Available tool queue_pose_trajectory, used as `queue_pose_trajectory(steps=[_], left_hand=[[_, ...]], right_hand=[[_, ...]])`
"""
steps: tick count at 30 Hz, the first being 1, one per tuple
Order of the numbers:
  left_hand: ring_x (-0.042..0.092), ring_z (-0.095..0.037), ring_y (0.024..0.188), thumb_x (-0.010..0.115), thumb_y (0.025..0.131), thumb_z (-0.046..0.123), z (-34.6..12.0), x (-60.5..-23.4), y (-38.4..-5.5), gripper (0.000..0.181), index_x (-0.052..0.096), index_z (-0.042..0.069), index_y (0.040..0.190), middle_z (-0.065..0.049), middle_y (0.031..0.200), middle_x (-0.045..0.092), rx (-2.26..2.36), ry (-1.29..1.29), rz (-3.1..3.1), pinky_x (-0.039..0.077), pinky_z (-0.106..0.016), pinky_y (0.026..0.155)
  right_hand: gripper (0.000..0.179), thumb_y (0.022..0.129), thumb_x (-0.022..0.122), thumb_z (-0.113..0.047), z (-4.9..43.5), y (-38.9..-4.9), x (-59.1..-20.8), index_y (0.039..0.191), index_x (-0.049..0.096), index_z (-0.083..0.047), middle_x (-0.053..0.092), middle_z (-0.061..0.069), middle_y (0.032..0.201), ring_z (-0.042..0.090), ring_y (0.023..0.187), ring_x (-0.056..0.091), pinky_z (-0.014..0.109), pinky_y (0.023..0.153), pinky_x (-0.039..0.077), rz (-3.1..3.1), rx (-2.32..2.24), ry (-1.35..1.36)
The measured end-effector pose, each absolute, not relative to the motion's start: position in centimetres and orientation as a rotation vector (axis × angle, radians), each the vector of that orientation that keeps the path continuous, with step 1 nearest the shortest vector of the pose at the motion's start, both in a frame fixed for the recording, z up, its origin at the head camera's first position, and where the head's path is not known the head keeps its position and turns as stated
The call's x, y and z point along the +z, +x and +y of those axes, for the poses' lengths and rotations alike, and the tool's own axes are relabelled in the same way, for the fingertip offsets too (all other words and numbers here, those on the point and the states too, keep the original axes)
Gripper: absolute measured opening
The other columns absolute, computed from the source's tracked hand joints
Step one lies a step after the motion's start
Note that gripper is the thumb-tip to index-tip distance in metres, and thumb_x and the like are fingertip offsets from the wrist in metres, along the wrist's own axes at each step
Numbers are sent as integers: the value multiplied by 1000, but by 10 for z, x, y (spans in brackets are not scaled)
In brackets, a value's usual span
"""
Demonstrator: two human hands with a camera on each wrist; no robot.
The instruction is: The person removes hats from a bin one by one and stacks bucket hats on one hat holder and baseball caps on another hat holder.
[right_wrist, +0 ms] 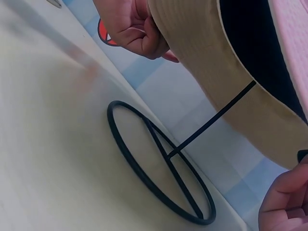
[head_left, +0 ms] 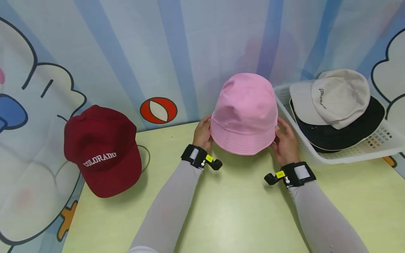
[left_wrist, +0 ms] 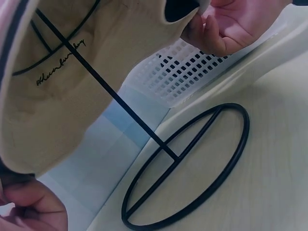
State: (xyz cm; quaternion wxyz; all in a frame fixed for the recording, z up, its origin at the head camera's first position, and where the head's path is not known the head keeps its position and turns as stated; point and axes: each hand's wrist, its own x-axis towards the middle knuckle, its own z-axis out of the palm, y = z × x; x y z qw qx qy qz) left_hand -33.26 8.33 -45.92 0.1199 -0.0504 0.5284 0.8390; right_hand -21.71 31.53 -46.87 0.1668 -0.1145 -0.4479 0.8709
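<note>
A pink bucket hat [head_left: 245, 109] with a beige lining [left_wrist: 120, 53] sits over a black wire hat stand [left_wrist: 130, 113]. The stand's oval base [right_wrist: 130, 161] rests on the table, and its thin post rises into the crown, where part of an upper ring shows in the left wrist view. My left hand [head_left: 203, 134] pinches the brim on the left side. On the opposite side, my right hand [head_left: 286, 143] holds the brim between thumb and fingers. From the head view, the hat hides the stand.
A dark red cap [head_left: 101, 147] lettered COLORADO stands at the left, with a thin curved rim of a stand beside it. At the right, a white basket [head_left: 319, 159] holds a pale cap [head_left: 341, 98] on top of a black hat [head_left: 354, 135]. A printed curtain [head_left: 126, 52] hangs behind the table [head_left: 234, 211].
</note>
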Motion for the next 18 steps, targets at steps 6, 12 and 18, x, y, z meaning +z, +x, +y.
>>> queue_pose_trajectory(steps=[6,12,18], left_hand=[[63,-12,105,49,107,16,85,-466,-334,32,58,8,136,-11,133,63,2460,-154,1549,53,-22,87],[63,-14,107,49,107,16,87,-470,-336,31,58,7,136,-12,133,63,2461,-132,1575,52,-25,93],[63,-11,97,49,107,15,89,-477,-339,29,60,5,131,-8,119,66,2470,-120,1587,53,-21,82]], right_hand=[[44,104,55,-15,316,-217,-472,147,47,-21,62,-3,101,5,79,60,17,62,52,-1272,2490,-318],[42,104,54,-15,317,-219,-475,145,50,-23,61,-4,96,5,75,57,16,57,48,-1283,2480,-331],[42,104,56,-17,320,-221,-478,145,52,-24,61,-5,92,4,69,55,16,52,43,-1322,2443,-356]])
